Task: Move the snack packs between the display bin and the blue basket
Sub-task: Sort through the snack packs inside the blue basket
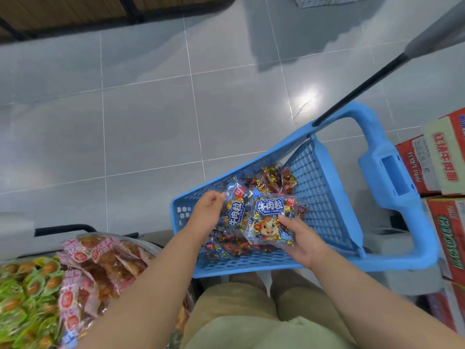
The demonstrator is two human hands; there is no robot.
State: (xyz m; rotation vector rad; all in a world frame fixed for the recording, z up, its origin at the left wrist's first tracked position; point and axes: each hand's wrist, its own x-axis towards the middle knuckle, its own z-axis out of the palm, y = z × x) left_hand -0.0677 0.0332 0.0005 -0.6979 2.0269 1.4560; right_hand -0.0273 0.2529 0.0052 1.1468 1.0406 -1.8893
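View from above: a blue basket stands on a grey tiled floor, with loose snack packs heaped on its bottom. Over the basket's near end, the left hand pinches the upper edge of the first snack pack. The right hand grips the lower corner of the second snack pack, which shows a cartoon cow and sits just beside the first. The display bin, lower left, holds pink packs and green packs. Red cartons are stacked to the right of the basket.
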